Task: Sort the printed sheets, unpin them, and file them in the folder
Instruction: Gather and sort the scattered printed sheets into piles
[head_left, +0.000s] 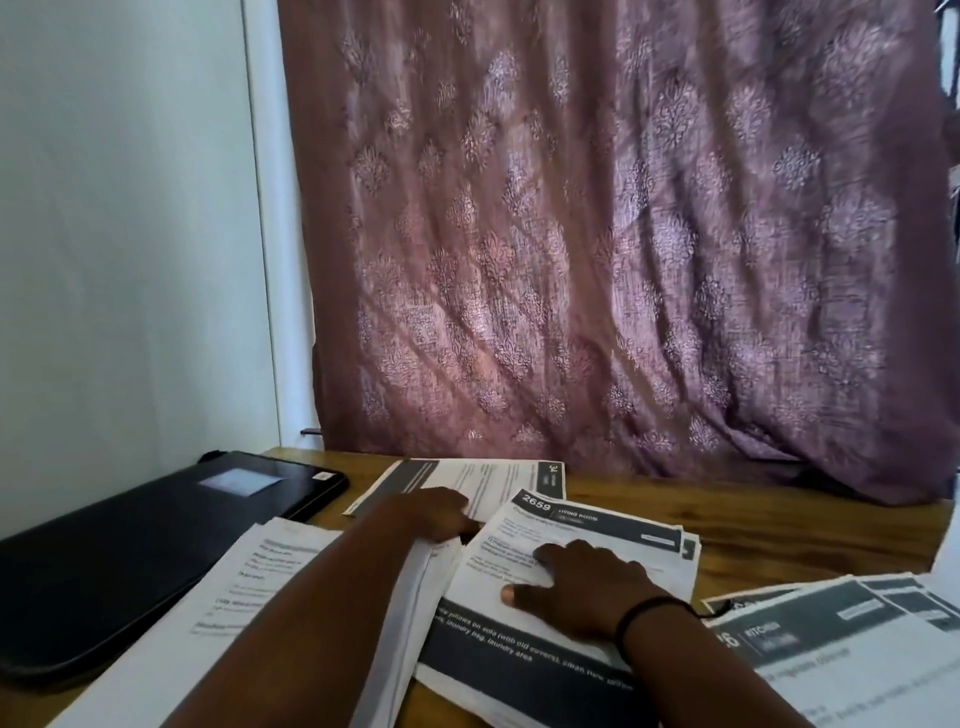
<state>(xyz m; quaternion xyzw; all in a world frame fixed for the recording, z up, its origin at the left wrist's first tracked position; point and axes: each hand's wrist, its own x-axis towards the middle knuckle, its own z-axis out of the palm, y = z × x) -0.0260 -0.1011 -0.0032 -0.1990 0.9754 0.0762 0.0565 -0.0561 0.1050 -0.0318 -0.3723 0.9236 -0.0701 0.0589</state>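
Observation:
A stack of printed sheets (618, 535) headed "2659 Living Room" lies in the middle of the wooden table. My right hand (582, 587) rests flat on it, fingers spread. My left hand (431, 514) reaches over a thick white bundle (291, 613) and its fingers curl on the edge of turned-up sheets between the two stacks. Another printed sheet (483, 483) lies behind my hands. More sheets headed "Kitchen" (841, 639) fan out at the right. A closed black folder (135, 545) lies at the left.
The wooden table (753, 519) meets a mauve patterned curtain (597, 234) at its far edge. A white wall (130, 234) stands at the left behind the folder. A black band circles my right wrist.

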